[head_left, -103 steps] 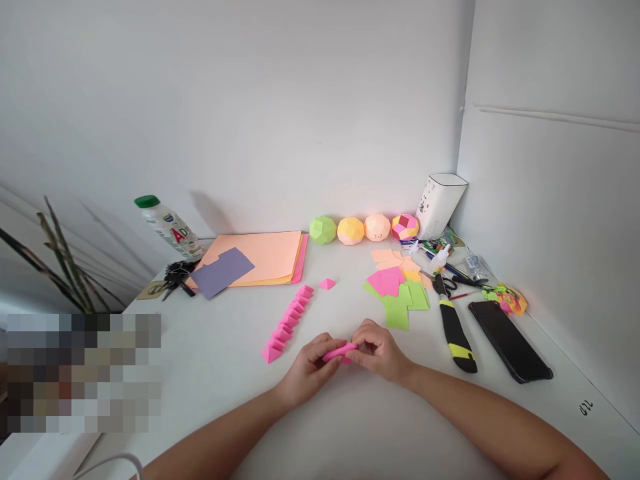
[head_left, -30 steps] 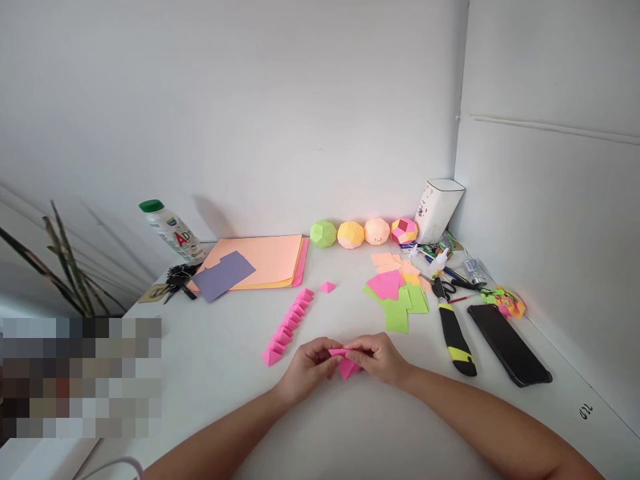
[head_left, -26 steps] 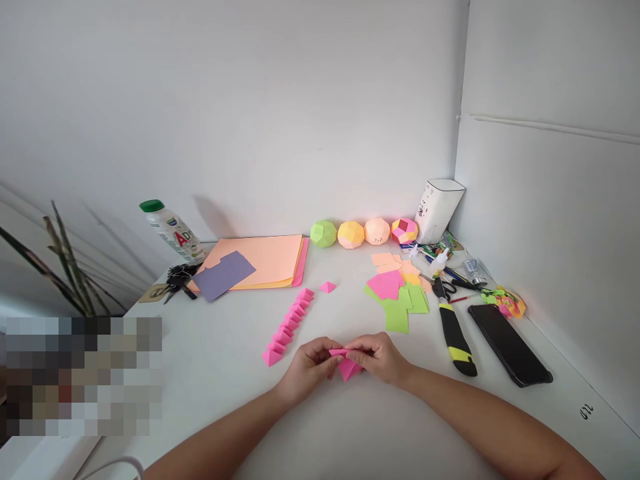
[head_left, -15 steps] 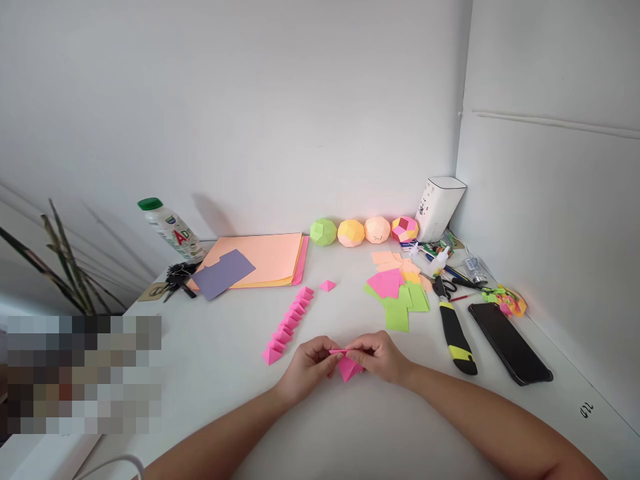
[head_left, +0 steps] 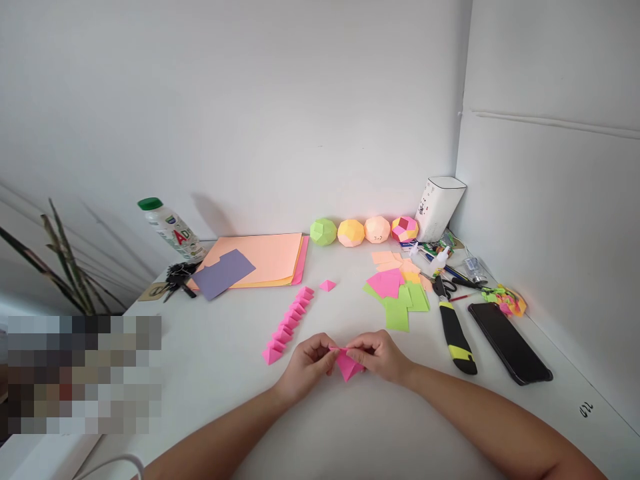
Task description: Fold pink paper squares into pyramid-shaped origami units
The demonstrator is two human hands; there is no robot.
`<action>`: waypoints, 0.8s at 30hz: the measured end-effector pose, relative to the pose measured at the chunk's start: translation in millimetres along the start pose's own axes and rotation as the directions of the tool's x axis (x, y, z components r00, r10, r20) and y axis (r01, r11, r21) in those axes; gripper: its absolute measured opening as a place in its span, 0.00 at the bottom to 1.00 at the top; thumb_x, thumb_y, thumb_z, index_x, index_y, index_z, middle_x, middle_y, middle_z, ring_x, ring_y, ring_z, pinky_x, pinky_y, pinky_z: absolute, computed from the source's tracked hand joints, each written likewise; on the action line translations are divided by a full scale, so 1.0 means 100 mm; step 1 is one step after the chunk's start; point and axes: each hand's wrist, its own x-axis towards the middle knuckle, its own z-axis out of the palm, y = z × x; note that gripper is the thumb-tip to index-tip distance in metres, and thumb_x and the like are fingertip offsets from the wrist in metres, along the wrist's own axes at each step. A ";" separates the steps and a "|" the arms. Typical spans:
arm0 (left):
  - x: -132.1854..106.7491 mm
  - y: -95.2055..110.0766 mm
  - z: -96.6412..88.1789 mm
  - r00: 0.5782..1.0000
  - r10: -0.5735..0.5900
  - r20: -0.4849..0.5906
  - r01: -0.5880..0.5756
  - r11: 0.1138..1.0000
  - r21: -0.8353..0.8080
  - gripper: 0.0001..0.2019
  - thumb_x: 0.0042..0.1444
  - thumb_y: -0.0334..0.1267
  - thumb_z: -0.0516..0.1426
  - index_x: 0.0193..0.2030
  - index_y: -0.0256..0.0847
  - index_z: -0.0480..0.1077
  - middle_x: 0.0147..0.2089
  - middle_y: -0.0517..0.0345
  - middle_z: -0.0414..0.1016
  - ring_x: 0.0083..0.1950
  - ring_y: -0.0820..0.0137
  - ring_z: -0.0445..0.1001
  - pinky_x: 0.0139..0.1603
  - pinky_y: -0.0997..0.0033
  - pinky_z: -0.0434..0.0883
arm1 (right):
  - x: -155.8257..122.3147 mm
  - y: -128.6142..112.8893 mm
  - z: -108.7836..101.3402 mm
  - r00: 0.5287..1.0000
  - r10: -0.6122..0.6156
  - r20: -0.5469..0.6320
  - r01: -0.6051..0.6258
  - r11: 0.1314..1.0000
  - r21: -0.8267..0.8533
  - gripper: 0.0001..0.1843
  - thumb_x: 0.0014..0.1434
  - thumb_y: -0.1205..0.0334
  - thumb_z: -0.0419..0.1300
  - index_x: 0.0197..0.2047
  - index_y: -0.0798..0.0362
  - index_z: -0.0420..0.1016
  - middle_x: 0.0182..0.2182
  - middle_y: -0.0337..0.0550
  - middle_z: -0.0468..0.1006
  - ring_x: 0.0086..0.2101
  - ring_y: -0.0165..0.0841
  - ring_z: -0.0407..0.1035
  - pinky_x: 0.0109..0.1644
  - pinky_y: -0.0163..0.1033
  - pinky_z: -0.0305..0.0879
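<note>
Both hands meet over the white desk [head_left: 210,360] near its front edge. My left hand [head_left: 306,365] and my right hand [head_left: 379,356] pinch a small folded pink paper piece [head_left: 346,365] between their fingertips, its pointed corner hanging down. To the left runs a row of several folded pink paper units [head_left: 289,323], laid diagonally. One more pink folded unit [head_left: 327,285] lies alone farther back.
Loose pink, green and orange paper squares [head_left: 397,293] lie right of centre. A yellow-black utility knife [head_left: 456,337], scissors [head_left: 441,285] and a black phone [head_left: 509,341] sit at right. Paper balls [head_left: 363,230], a white box [head_left: 440,207], orange sheets [head_left: 260,259], a bottle [head_left: 170,228] and keys [head_left: 176,277] line the back.
The flattened pink strip held 3.4 s ago now shows a triangular flap hanging below my fingers. Over the last second my hands have barely moved.
</note>
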 end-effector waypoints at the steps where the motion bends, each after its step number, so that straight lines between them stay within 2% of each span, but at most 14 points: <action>1: 0.00 0.00 0.00 1.000 -0.005 -0.002 0.005 1.000 -0.010 0.14 0.52 0.48 0.59 0.27 0.39 0.66 0.17 0.66 0.63 0.20 0.77 0.59 0.23 0.76 0.56 | 0.00 0.00 0.00 1.000 0.005 0.000 -0.005 1.000 0.004 0.12 0.58 0.57 0.58 0.34 0.56 0.79 0.21 0.39 0.71 0.21 0.26 0.60 0.24 0.32 0.57; 11: -0.01 -0.04 -0.02 1.000 0.018 0.012 -0.018 0.998 -0.067 0.13 0.54 0.47 0.57 0.30 0.39 0.64 0.20 0.67 0.62 0.22 0.75 0.60 0.26 0.75 0.57 | 0.00 0.01 -0.01 0.999 0.034 0.001 -0.034 0.999 0.014 0.14 0.57 0.53 0.58 0.34 0.56 0.79 0.22 0.39 0.73 0.21 0.27 0.61 0.24 0.33 0.58; 15: -0.02 -0.01 0.01 0.999 0.012 0.033 -0.013 1.000 0.011 0.12 0.53 0.46 0.57 0.30 0.39 0.65 0.21 0.65 0.62 0.23 0.75 0.61 0.25 0.75 0.58 | 0.01 0.02 0.01 1.000 0.010 0.022 -0.009 0.999 -0.038 0.15 0.57 0.53 0.58 0.34 0.56 0.79 0.22 0.40 0.72 0.22 0.27 0.61 0.24 0.33 0.58; 20: -0.02 0.03 0.06 0.998 0.063 0.006 -0.063 0.990 0.125 0.09 0.51 0.40 0.57 0.26 0.39 0.66 0.24 0.62 0.65 0.26 0.74 0.62 0.26 0.75 0.59 | 0.01 0.01 0.03 1.000 -0.011 0.022 0.013 0.997 -0.081 0.12 0.56 0.57 0.58 0.31 0.56 0.79 0.21 0.40 0.72 0.21 0.26 0.59 0.23 0.32 0.55; 24: -0.02 0.00 0.04 0.999 0.038 -0.033 -0.035 0.995 0.097 0.08 0.49 0.37 0.58 0.25 0.39 0.63 0.21 0.65 0.63 0.23 0.76 0.60 0.24 0.76 0.58 | 0.01 0.00 0.01 1.000 0.015 0.023 -0.014 0.998 -0.059 0.12 0.55 0.57 0.58 0.30 0.56 0.78 0.20 0.38 0.69 0.20 0.26 0.57 0.22 0.32 0.53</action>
